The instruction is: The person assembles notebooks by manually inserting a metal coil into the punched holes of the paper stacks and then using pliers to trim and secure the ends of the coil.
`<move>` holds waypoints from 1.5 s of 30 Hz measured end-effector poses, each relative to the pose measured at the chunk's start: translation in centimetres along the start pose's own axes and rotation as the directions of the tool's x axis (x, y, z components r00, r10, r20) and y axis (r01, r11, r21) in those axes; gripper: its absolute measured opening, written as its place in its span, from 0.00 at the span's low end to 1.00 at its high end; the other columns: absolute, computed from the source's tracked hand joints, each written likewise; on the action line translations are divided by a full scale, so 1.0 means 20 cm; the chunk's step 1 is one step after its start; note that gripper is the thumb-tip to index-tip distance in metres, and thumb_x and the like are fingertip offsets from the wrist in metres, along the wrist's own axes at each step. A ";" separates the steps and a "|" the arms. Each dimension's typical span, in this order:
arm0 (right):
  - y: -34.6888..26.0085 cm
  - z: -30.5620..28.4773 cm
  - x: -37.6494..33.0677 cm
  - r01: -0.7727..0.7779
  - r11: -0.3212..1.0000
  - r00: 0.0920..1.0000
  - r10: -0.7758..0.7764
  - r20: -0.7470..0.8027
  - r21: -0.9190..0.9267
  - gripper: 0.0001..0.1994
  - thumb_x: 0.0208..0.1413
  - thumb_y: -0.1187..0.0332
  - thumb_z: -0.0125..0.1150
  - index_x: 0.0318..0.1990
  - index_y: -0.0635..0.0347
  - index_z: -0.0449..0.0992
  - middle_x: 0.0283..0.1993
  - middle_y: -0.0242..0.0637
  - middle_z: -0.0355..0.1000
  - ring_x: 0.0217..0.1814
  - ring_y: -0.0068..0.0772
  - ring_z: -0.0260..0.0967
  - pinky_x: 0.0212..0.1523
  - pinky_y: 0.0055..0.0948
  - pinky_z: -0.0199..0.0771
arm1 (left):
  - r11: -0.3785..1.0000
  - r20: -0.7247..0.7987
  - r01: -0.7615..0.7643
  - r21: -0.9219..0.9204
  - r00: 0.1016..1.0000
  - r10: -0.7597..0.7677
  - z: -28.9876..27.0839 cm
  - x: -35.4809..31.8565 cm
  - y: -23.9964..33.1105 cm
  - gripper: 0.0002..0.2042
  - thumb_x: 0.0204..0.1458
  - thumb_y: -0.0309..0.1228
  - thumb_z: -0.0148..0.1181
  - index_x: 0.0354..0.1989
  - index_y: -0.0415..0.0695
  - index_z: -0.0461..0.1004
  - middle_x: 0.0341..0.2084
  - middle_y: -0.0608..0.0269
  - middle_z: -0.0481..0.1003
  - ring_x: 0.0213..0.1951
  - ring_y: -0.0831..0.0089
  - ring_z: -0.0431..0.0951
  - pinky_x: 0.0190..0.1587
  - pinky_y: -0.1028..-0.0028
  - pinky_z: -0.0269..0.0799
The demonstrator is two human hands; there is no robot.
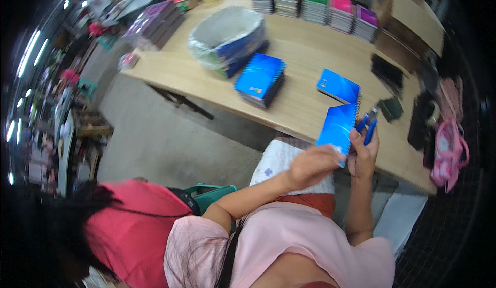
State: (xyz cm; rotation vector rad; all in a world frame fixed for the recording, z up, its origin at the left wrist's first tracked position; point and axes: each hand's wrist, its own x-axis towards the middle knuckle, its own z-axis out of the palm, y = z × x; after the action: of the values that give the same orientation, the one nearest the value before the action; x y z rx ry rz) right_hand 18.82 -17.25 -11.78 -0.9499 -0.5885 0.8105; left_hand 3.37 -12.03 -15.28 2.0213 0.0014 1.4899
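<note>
A blue spiral notebook (337,126) is held up over the table's near edge, its wire binding on the right. My left hand (316,167) is closed at the notebook's lower corner, slightly blurred. Blue-handled pliers (368,125) are gripped in my right hand (363,154), jaws upward, beside the wire binding. That same hand also steadies the notebook's lower right side. Just beyond lies another blue notebook (338,86) on the table. Farther left sits a stack of blue spiral notebooks (261,79).
Behind the stack stands a plastic-lined bin (227,37). Stacks of small coloured notebooks (314,8) line the wooden table's (305,45) far edge. A cardboard box (413,21), a dark green block (391,109) and a pink pouch (448,153) are at right. Another person in red (139,226) is close on my left.
</note>
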 end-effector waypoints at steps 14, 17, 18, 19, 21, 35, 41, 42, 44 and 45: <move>0.01 0.07 0.00 0.246 0.857 0.929 -0.076 0.361 -0.452 0.22 0.50 0.75 0.71 0.51 0.62 0.66 0.40 0.36 0.72 0.41 0.22 0.70 0.44 0.24 0.72 | 0.767 0.117 0.640 -0.035 0.765 -0.633 -0.36 0.29 -0.02 0.14 0.55 0.17 0.57 0.51 0.37 0.73 0.41 0.62 0.77 0.46 0.75 0.76 0.52 0.74 0.71; -0.12 0.05 0.09 0.263 0.579 0.937 0.039 0.348 -0.772 0.21 0.48 0.68 0.74 0.47 0.61 0.71 0.39 0.38 0.73 0.42 0.30 0.72 0.47 0.31 0.72 | 0.731 0.160 0.678 -0.076 0.732 -0.662 -0.39 0.26 -0.07 0.16 0.57 0.18 0.56 0.55 0.38 0.72 0.39 0.63 0.76 0.43 0.77 0.74 0.50 0.76 0.70; -0.14 0.05 0.12 0.482 0.385 0.870 -0.104 0.482 -0.787 0.20 0.46 0.66 0.74 0.46 0.60 0.73 0.39 0.38 0.73 0.43 0.36 0.72 0.50 0.36 0.70 | 0.709 0.189 0.693 -0.130 0.719 -0.668 -0.40 0.25 -0.08 0.16 0.58 0.19 0.55 0.56 0.38 0.72 0.38 0.63 0.76 0.43 0.77 0.74 0.49 0.76 0.70; -0.16 0.05 0.14 0.651 0.145 0.757 -0.204 0.621 -0.746 0.20 0.45 0.64 0.74 0.44 0.59 0.75 0.40 0.38 0.73 0.45 0.41 0.72 0.53 0.41 0.68 | 0.682 0.221 0.707 -0.185 0.707 -0.672 -0.40 0.25 -0.09 0.17 0.58 0.19 0.54 0.56 0.37 0.71 0.38 0.62 0.76 0.42 0.77 0.74 0.48 0.75 0.70; -0.18 0.07 0.16 0.685 0.057 0.719 -0.215 0.661 -0.727 0.21 0.42 0.63 0.74 0.45 0.56 0.76 0.41 0.37 0.73 0.49 0.46 0.70 0.58 0.50 0.62 | 0.665 0.244 0.728 -0.167 0.684 -0.687 -0.40 0.23 -0.09 0.18 0.59 0.20 0.54 0.59 0.37 0.70 0.38 0.61 0.76 0.42 0.77 0.74 0.48 0.76 0.70; -0.20 0.15 0.20 0.817 -0.143 0.542 -0.139 0.829 -0.558 0.18 0.43 0.60 0.72 0.42 0.54 0.78 0.35 0.34 0.72 0.39 0.38 0.71 0.44 0.41 0.69 | 0.661 0.269 0.723 -0.202 0.690 -0.672 -0.41 0.21 -0.08 0.22 0.54 0.15 0.56 0.60 0.34 0.69 0.49 0.59 0.76 0.44 0.76 0.77 0.50 0.75 0.73; -0.17 0.07 0.21 0.791 -0.069 0.603 -0.081 0.794 -0.608 0.15 0.42 0.61 0.70 0.39 0.52 0.78 0.31 0.33 0.69 0.36 0.34 0.70 0.38 0.34 0.66 | 0.618 0.263 0.774 -0.140 0.630 -0.730 -0.42 0.20 -0.08 0.20 0.54 0.19 0.61 0.57 0.36 0.71 0.35 0.65 0.78 0.36 0.82 0.75 0.42 0.80 0.71; -0.18 0.07 0.20 0.790 -0.070 0.604 -0.081 0.793 -0.609 0.15 0.42 0.61 0.70 0.39 0.52 0.78 0.31 0.33 0.69 0.36 0.34 0.70 0.38 0.34 0.66 | 0.617 0.264 0.774 -0.141 0.630 -0.730 -0.42 0.19 -0.08 0.20 0.54 0.19 0.61 0.57 0.36 0.71 0.35 0.65 0.78 0.36 0.82 0.75 0.42 0.80 0.71; -0.22 0.09 0.18 0.772 -0.144 0.598 -0.165 0.784 -0.619 0.17 0.42 0.60 0.70 0.41 0.51 0.78 0.33 0.32 0.70 0.38 0.34 0.70 0.40 0.36 0.64 | 0.584 0.223 0.795 -0.164 0.607 -0.763 -0.42 0.18 -0.08 0.19 0.54 0.21 0.63 0.56 0.36 0.71 0.30 0.68 0.76 0.35 0.83 0.75 0.40 0.81 0.70; -0.23 0.11 0.18 0.772 -0.143 0.598 -0.164 0.784 -0.619 0.17 0.42 0.60 0.70 0.41 0.51 0.78 0.33 0.32 0.70 0.38 0.34 0.70 0.40 0.36 0.64 | 0.583 0.222 0.796 -0.163 0.606 -0.764 -0.42 0.19 -0.08 0.19 0.54 0.21 0.63 0.56 0.36 0.71 0.30 0.68 0.76 0.35 0.83 0.75 0.40 0.81 0.70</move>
State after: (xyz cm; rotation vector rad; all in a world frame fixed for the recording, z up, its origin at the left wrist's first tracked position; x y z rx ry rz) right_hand 20.87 -14.82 -6.29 -1.5649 -2.0450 -0.3815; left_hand -1.98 -5.35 -11.42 1.5577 0.5691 0.7263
